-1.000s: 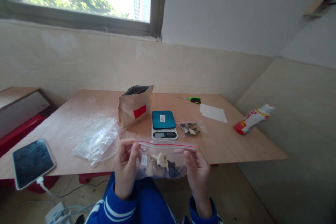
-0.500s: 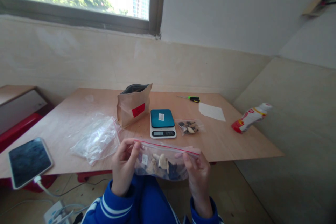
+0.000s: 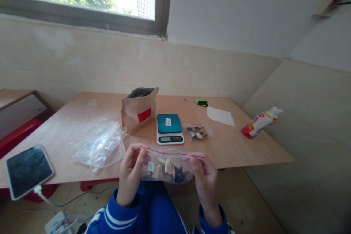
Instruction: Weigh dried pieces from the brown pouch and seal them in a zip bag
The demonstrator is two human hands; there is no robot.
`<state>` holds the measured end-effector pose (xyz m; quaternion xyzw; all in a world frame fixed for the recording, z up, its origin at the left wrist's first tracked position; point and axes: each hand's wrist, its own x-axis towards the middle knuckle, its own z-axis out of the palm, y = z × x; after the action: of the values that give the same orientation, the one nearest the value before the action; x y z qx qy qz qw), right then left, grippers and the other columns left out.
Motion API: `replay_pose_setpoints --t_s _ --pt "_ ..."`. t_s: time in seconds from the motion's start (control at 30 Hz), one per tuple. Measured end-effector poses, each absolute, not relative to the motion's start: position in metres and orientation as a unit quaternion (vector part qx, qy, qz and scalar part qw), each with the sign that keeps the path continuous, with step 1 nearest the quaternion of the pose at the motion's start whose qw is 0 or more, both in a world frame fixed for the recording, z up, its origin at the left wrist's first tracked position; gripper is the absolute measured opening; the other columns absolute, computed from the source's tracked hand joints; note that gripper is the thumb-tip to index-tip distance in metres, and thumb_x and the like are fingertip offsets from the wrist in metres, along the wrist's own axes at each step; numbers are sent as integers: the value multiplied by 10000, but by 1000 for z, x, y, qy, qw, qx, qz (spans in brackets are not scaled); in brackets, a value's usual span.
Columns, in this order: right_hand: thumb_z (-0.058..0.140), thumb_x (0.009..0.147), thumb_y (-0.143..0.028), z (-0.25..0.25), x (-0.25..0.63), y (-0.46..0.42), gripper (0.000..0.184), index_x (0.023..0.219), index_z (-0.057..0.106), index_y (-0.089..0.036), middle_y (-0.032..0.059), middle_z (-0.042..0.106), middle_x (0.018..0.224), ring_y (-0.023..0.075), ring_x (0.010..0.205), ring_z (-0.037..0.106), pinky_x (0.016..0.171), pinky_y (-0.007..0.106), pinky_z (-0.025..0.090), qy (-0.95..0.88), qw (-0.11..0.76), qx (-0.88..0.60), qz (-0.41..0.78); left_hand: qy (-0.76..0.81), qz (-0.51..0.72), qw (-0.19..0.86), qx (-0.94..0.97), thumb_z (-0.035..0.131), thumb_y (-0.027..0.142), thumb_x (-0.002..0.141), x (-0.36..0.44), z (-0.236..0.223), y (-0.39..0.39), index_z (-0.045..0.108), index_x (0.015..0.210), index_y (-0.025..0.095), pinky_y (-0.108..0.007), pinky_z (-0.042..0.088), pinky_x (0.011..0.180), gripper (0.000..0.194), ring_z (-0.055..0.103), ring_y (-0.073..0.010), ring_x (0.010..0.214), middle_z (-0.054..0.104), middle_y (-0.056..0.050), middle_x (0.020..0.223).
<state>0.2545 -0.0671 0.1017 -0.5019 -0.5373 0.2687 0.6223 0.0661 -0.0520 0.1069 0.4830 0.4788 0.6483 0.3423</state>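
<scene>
Between my hands hangs a clear zip bag (image 3: 167,170) with a red seal strip, held in front of the table's near edge. Pale and dark dried pieces and a small white label show through it. My left hand (image 3: 131,170) pinches its top left corner, thumb in front. At the top right corner, my right hand (image 3: 205,175) grips the strip. Just beyond the bag stands a kitchen scale (image 3: 170,128) with a teal top. To the scale's right lies a second small zip bag (image 3: 199,132) of dried pieces.
An open brown paper pouch (image 3: 139,111) stands left of the scale, beside crumpled clear plastic bags (image 3: 100,144). A tablet (image 3: 29,170) with a cable lies at the left edge. Toward the right are a screwdriver (image 3: 201,102), white paper (image 3: 221,116) and a tilted-looking bottle (image 3: 260,122).
My right hand has shifted slightly left, and the top strip of the bag now bows a little. The dried pieces have moved slightly inside. The left hand still pinches its corner.
</scene>
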Motion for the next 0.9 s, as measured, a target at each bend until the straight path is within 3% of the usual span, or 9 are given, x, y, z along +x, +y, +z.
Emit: replay_pose_setpoints --t_s 0.13,0.23,0.4,0.63,0.77,0.9 --pt "606 848 -335 97 252 -68 191 738 654 -186 27 710 693 167 667 677 648 264 556 -510 643 -507 264 453 616 389 513 649 404 788 64 107 -51 651 810 182 -181 455 508 223 562 -106 590 617 1 690" --pt "621 836 -331 97 252 -69 188 719 646 -186 20 702 665 162 640 669 622 253 546 -498 650 -518 247 448 598 417 518 672 389 768 65 109 -50 643 716 168 -182 429 470 229 538 -102 541 590 5 620" --pt "619 839 -320 102 254 -71 192 699 623 -189 6 688 639 152 626 653 622 244 526 -507 650 -517 231 464 598 385 528 681 352 767 65 109 -50 653 712 169 -186 430 481 193 538 -103 540 592 9 604" --pt "614 850 -314 118 272 -65 140 784 663 -200 26 653 770 177 792 618 721 292 483 -669 516 -492 210 469 623 284 558 659 306 794 59 109 -52 662 779 185 -196 483 592 122 592 -121 656 636 -6 716" --pt "648 843 -298 133 281 -58 98 778 665 -226 4 691 761 183 788 596 777 341 426 -745 450 -474 136 458 619 270 579 655 292 799 60 112 -52 657 781 193 -199 484 589 101 592 -122 656 630 -3 714" --pt "639 854 -284 142 286 -54 106 761 663 -238 -10 689 714 177 737 583 767 358 411 -773 438 -454 71 463 614 265 581 649 305 804 59 110 -50 656 782 195 -213 481 590 112 581 -129 654 620 -5 705"
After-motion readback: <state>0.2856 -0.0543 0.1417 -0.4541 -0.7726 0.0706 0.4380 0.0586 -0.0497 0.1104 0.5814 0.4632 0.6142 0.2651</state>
